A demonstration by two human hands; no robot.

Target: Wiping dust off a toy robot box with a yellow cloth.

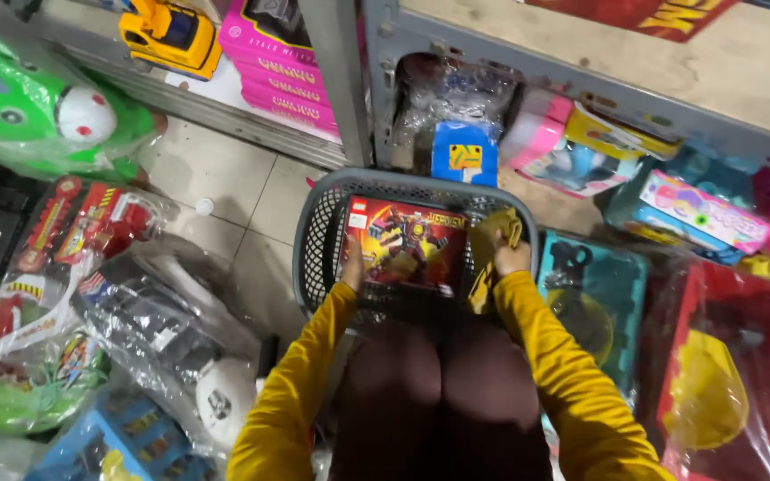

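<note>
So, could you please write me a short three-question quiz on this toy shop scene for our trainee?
1. True or false: the red toy box lies inside the grey plastic basket.
2. Which hand holds the yellow cloth: A) the left hand, or B) the right hand?
3. What yellow vehicle stands on the shelf at the upper left?

Key: 1. True. 2. B. 3. A yellow toy truck.

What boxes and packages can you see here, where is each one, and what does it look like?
Toy box: flat, red-orange, in the grey basket, held by both hands.
Pink boxes: stacked on the shelf, upper left.
Blue box: small, beyond the basket.
Red package: plastic-wrapped, far right.
</note>
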